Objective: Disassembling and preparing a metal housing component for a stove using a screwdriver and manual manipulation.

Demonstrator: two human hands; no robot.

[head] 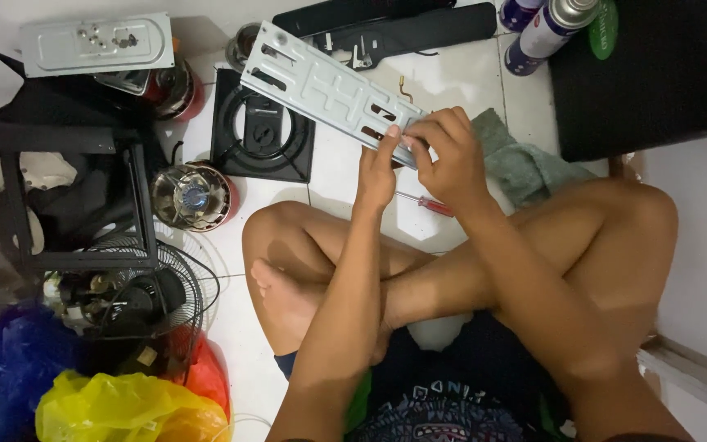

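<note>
Both hands grip one end of a long grey metal bracket (329, 86): left hand (378, 172) and right hand (448, 155) fingers closed on it, above a red-handled screwdriver (427, 203) on the tiled floor (460, 82).

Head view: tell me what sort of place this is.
Probably a home or small-shop repair corner on a tiled floor. Both hands, left and right, grip a perforated metal plate. Around lie a fan grille, a motor and a red-handled screwdriver.
</note>
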